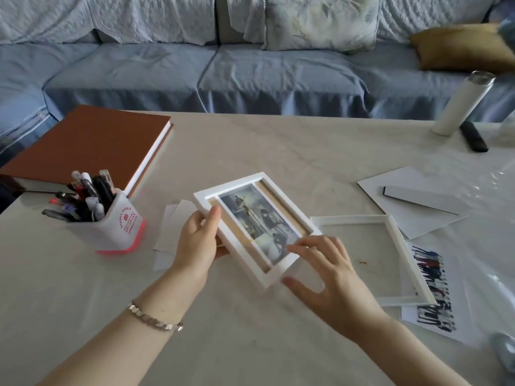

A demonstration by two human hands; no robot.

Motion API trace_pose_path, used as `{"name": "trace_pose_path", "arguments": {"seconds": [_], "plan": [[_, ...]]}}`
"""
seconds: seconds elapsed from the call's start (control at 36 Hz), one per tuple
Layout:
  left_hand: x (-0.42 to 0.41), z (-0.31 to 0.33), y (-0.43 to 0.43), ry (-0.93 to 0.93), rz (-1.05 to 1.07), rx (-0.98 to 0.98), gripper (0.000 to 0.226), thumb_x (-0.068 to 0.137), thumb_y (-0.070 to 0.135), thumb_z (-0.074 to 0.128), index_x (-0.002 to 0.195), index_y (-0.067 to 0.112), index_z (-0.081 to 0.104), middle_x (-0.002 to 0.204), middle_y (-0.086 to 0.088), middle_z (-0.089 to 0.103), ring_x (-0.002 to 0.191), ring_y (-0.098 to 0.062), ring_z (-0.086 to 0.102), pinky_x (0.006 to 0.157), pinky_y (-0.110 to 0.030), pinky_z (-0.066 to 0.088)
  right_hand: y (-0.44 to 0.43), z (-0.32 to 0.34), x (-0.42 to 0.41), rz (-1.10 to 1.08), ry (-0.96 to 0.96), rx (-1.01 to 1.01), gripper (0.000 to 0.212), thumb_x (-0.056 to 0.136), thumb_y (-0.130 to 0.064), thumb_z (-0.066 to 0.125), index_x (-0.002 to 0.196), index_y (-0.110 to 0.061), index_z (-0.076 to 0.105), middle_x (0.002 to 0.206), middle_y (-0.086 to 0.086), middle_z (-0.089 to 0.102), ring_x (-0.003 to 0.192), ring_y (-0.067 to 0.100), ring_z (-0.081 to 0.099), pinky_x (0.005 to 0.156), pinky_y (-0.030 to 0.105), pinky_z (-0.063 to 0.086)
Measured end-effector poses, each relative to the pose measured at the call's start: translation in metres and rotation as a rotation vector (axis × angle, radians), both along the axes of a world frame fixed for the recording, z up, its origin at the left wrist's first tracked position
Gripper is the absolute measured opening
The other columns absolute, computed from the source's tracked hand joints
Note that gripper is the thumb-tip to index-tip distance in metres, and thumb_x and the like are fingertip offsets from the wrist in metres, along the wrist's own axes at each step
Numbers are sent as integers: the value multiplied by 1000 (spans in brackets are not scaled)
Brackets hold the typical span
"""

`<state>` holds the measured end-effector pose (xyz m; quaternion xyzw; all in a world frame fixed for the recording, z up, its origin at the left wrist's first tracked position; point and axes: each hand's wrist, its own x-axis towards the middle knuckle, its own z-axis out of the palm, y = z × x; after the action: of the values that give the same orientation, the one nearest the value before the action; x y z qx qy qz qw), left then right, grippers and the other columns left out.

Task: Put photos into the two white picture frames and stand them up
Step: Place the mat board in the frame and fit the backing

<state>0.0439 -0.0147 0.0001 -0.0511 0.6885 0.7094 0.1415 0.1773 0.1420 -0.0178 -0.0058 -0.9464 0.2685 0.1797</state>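
Observation:
A white picture frame (211,199) is lifted and tilted above the table's middle. My left hand (199,240) grips its left edge, thumb on the front rim. A photo (257,218) lies slanted inside it, with brown backing showing on both sides. My right hand (328,271) touches the photo's lower corner with its fingertips, thumb under the frame's bottom edge. The second white frame (401,240) lies flat and empty to the right. A printed photo of several figures (434,296) lies partly under its right side.
A cup of pens (111,221) stands at left, a brown book (89,146) behind it. White paper pieces (172,224) lie under my left hand. A white backing board with a stand strip (418,196), a white bottle (462,104) and a black remote (473,139) are at right. A sofa runs behind.

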Motion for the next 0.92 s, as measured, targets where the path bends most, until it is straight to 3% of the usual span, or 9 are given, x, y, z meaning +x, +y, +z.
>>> {"name": "trace_pose_path", "arguments": {"seconds": [0.08,0.17,0.28,0.47,0.53,0.58,0.75,0.83,0.92], "plan": [[-15,-13,-3,85,47,-229,28,96,34,40,82,14,53,78,-4,61,72,-22,60,61,-28,49,31,-7,11,-182,-78,-73,28,81,-32,63,105,-18,66,100,-8,51,103,11,43,89,20,35],[-28,-24,3,69,46,-397,35,98,36,33,69,20,44,73,-1,49,63,-15,45,55,-24,33,61,-12,20,-336,-201,-102,22,80,-13,67,103,-15,68,100,-5,52,106,20,46,84,16,29],[-37,-36,16,12,-49,-577,39,98,36,27,63,18,34,62,1,31,54,-13,28,50,-28,23,93,-16,30,-467,-299,-165,22,82,-12,64,104,-15,66,105,0,56,112,24,45,87,21,27],[-47,-49,27,82,-154,-741,47,97,38,30,60,10,35,56,-3,29,49,-19,28,47,-29,22,125,-24,46,-666,-391,-210,27,85,-11,58,112,-13,63,119,11,52,118,31,41,92,34,35],[-45,-49,29,145,-191,-787,50,97,39,30,82,-3,52,64,-12,44,58,-27,45,53,-33,35,133,-26,46,-699,-422,-196,31,87,-11,53,117,-12,60,123,15,50,119,32,41,94,37,36],[-41,-48,31,222,-221,-847,45,97,36,32,96,-4,51,87,-19,55,81,-35,53,66,-35,42,140,-28,45,-725,-449,-187,35,88,-10,49,123,-10,55,125,17,50,118,33,43,95,37,37],[6,-35,41,517,-423,-893,43,94,21,45,134,4,39,138,-14,38,129,-25,35,106,-31,28,148,-34,33,-745,-541,-210,37,88,-10,47,124,-8,52,116,15,61,111,32,50,83,35,41],[44,-25,50,549,-634,-818,40,93,22,48,131,10,45,126,-3,52,113,-13,51,98,-20,37,147,-35,31,-779,-528,-239,37,86,-6,47,122,-7,54,105,13,66,105,31,54,74,29,40],[69,-25,59,432,-715,-867,31,92,28,50,118,12,56,108,1,63,96,-11,59,85,-23,47,139,-35,31,-784,-544,-257,38,83,-5,48,120,-6,57,103,13,67,98,31,57,71,27,42]]}}
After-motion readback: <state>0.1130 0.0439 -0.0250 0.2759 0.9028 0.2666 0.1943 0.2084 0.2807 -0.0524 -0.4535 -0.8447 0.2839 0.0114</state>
